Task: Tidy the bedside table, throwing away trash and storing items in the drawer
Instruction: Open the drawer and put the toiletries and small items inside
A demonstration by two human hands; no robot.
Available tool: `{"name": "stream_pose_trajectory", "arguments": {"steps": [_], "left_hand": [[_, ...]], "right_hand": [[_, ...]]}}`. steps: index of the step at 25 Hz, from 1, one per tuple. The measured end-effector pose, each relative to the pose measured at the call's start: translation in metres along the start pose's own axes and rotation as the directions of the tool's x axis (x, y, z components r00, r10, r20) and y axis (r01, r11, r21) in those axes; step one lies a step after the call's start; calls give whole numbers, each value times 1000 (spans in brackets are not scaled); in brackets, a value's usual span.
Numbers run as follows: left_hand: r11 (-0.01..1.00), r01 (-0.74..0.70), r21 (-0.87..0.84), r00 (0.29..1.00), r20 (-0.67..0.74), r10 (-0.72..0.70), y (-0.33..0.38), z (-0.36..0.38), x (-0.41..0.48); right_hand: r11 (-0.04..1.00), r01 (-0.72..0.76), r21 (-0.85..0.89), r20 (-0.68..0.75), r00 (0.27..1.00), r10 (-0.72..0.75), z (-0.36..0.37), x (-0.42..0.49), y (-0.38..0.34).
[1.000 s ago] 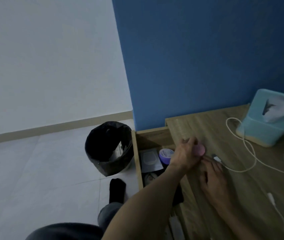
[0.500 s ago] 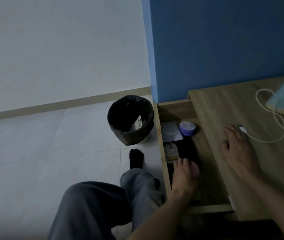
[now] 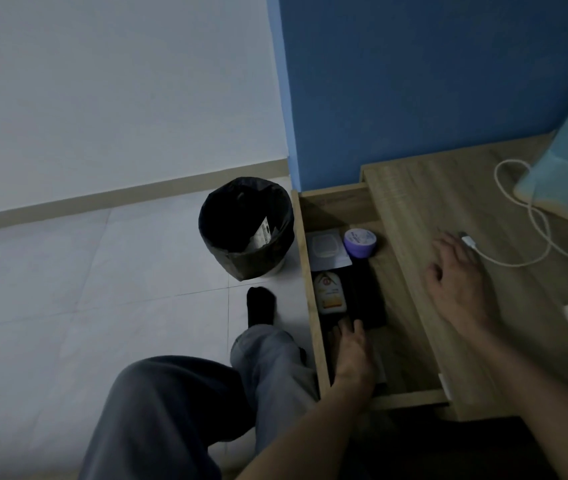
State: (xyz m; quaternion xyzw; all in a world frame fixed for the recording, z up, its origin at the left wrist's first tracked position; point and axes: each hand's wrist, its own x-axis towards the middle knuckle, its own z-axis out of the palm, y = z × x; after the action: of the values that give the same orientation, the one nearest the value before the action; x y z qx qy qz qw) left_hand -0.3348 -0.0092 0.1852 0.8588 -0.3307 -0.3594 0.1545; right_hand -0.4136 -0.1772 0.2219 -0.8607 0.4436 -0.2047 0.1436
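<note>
Since a moment ago the left hand (image 3: 352,351) has gone deeper into the drawer (image 3: 313,306) and hides the small pink thing, so I cannot tell its grip, while the open right hand (image 3: 455,282) rests by the bendy, light white cable (image 3: 518,261), best pinched at its plug.

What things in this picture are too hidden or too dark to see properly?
- Head view: whatever lies under the left hand in the drawer; the hand covers it.
- Print on the paper in the trash bin: too small and dim.
- The tissue box: cut off by the right edge.
- The white cable: its far end runs out of frame.
- The right hand lies on the table, palm hidden.
</note>
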Motion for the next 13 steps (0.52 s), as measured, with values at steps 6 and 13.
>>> {"name": "stream_pose_trajectory", "arguments": {"steps": [6,13], "left_hand": [[964,-265,2,807,-548,223,11,-41,-15],[713,-58,-699,947,-265,-182,27,-71,17]], "right_hand": [[997,12,-73,30,999,-10,-1,-2,4],[997,-6,-77,3,1000,7,-1,-1,0]]}}
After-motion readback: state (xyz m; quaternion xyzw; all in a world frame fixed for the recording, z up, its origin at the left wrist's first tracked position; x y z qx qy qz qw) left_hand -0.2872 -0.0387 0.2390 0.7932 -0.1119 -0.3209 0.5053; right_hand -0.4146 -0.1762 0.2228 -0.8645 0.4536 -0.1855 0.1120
